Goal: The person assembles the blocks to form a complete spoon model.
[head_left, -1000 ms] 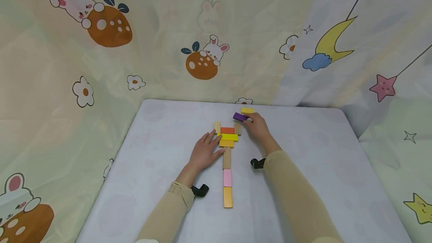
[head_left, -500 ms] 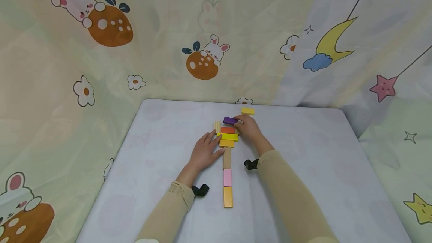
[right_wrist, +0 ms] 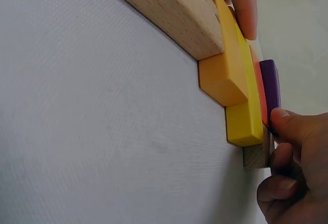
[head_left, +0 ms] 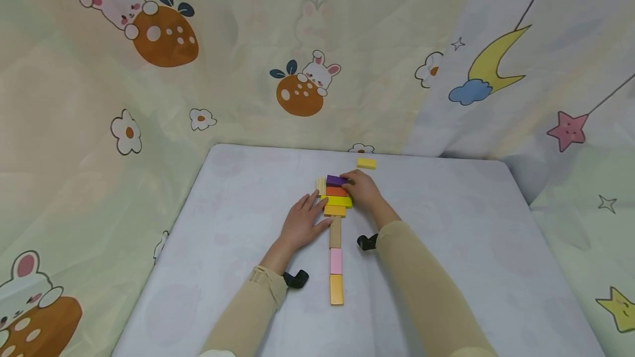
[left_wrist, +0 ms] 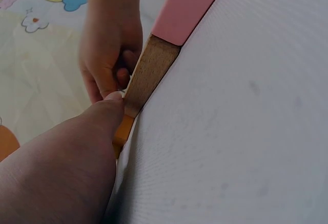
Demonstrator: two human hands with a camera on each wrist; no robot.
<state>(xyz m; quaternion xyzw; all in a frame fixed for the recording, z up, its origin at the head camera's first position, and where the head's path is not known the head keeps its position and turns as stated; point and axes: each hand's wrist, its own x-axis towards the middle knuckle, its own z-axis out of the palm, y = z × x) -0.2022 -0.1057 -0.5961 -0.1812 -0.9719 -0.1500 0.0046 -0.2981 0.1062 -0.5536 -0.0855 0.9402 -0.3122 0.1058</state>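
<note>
In the head view, blocks form a column with a wider top. My right hand (head_left: 364,190) pinches a purple block (head_left: 335,181) by its right end, right behind a red-orange block (head_left: 336,191). A long yellow block (head_left: 338,201) and a yellow-orange block (head_left: 334,211) lie in front of it. My left hand (head_left: 299,223) has its fingers spread, fingertips at a pale wooden block (head_left: 321,186) and the yellow block, thumb at a plain wooden block (head_left: 335,233). In the right wrist view, another wooden block (right_wrist: 254,157) shows below my right fingers, largely hidden in the head view.
Nearer me, a pink block (head_left: 336,261) and a golden-orange block (head_left: 337,290) continue the column. A separate yellow block (head_left: 366,163) lies near the back edge of the white table (head_left: 461,225). A cloth printed with cartoons (head_left: 223,43) hangs behind.
My right hand has brought the purple block left and toward me, from beside the far yellow block to behind the red-orange one. The left hand has stayed in place.
</note>
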